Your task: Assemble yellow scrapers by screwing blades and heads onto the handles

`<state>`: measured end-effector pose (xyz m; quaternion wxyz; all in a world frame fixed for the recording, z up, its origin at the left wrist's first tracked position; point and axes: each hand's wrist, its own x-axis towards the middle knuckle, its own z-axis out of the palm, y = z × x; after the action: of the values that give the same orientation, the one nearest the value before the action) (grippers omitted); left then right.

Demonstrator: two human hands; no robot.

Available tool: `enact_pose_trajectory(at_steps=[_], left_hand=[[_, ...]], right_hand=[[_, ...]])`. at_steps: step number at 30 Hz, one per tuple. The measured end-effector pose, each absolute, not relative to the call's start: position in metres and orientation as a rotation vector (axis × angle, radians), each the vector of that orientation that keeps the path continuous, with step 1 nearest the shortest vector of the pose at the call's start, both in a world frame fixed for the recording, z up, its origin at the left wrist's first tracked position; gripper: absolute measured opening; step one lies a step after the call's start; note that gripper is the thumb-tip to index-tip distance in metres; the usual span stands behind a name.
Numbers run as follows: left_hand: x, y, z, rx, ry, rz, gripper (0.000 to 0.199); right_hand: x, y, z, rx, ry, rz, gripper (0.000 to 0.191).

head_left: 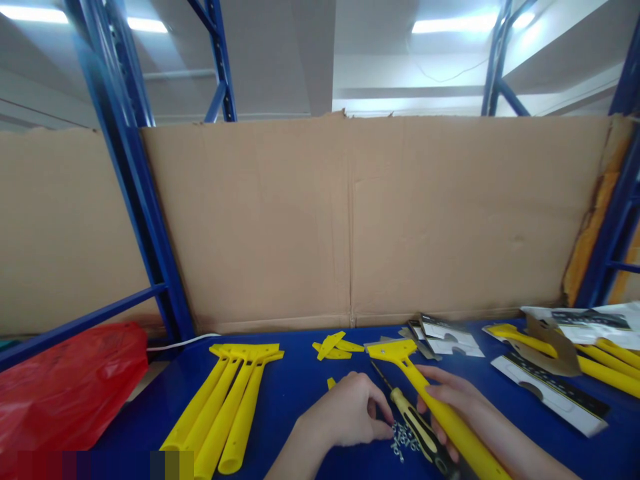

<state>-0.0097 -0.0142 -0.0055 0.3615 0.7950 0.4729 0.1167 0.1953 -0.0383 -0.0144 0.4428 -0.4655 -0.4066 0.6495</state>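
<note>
My right hand (463,403) is wrapped round the handle of a yellow scraper (450,423), whose wide head points away from me. A screwdriver (417,423) with a cream and black handle runs alongside the scraper, close to my right fingers; whether they grip it too I cannot tell. At a small pile of shiny metal screws (404,439), the thumb and forefinger of my left hand (353,410) are pinched together. What sits between those fingertips is too small to make out. Several yellow plastic blade covers (334,347) lie beyond my left hand.
Several yellow scrapers (227,407) lie side by side on the blue table (295,393). Flat packaging cards (450,337) are at the back, with a packaging sleeve (550,393) and packed scrapers (607,373) on the right. A red plastic bag (70,387) is left; cardboard (260,227) stands behind.
</note>
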Motion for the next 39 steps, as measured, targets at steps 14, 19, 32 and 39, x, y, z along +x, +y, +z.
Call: enact_pose_trajectory(at_steps=[14, 19, 32, 39], left_hand=[[-0.01, -0.004, -0.013, 1.816, 1.187, 0.511, 0.015], [-0.012, 0.002, -0.004, 1.769, 1.167, 1.055, 0.012], [-0.006, -0.004, 0.003, 1.852, 1.158, 1.314, 0.007], [-0.006, -0.003, 0.002, 1.787, 1.116, 1.239, 0.006]], right_hand=[[0.194, -0.036, -0.015, -1.195, -1.048, 1.585, 0.064], [0.196, -0.037, -0.015, -1.18, -1.137, 1.564, 0.066], [0.189, -0.061, -0.025, -1.23, -1.424, 1.427, 0.063], [0.19, -0.051, -0.049, -1.184, -1.554, 1.407, 0.071]])
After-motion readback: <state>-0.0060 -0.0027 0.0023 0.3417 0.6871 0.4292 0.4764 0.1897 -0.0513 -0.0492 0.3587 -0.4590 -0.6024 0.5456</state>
